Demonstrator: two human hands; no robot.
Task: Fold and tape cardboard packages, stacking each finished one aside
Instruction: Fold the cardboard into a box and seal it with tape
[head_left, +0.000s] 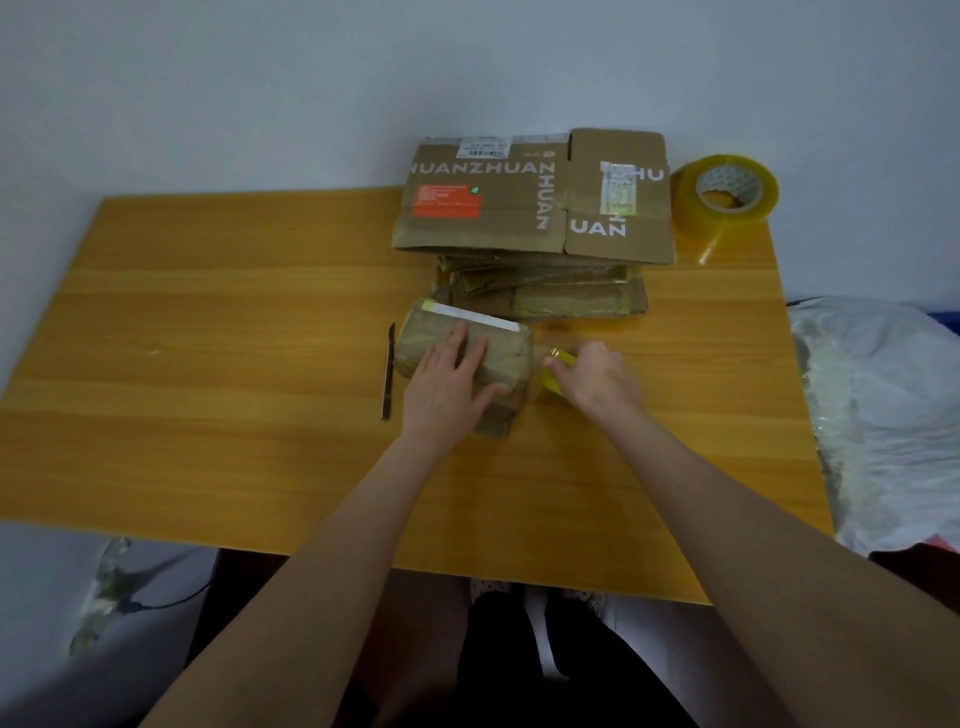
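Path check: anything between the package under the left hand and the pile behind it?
Nothing visible in the gap: the package lies just in front of the pile. A flattened box seems to cover the pile's far part, though.

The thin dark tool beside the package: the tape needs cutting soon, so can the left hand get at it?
Probably yes: the left hand presses the package right beside the thin dark tool, with only bare table between them.

The right grip (592, 382) is blurred, hiding most of a small yellow object (551, 383).
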